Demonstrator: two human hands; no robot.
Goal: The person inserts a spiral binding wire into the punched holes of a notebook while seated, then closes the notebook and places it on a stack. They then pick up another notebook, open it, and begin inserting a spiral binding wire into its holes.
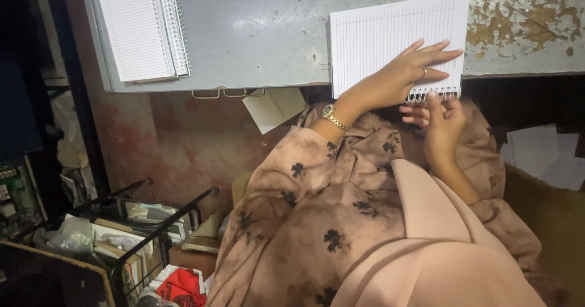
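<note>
A white lined pad (378, 35) lies on the grey metal table (262, 32), with its wire spiral binding (448, 92) along the near edge. My left hand (414, 69), wearing a gold watch and a ring, rests flat on the pad with its fingers spread. My right hand (442, 124) is just below the table edge. Its thumb presses the spiral binding and its fingers curl beneath it. My pink flowered sleeves and lap fill the lower middle of the view.
A second spiral notebook (143, 26) lies on the table at the far left. A loose card (274, 107) hangs under the table edge. A black wire rack (152, 228) with books and papers stands at the lower left. White sheets (542, 151) lie at the right.
</note>
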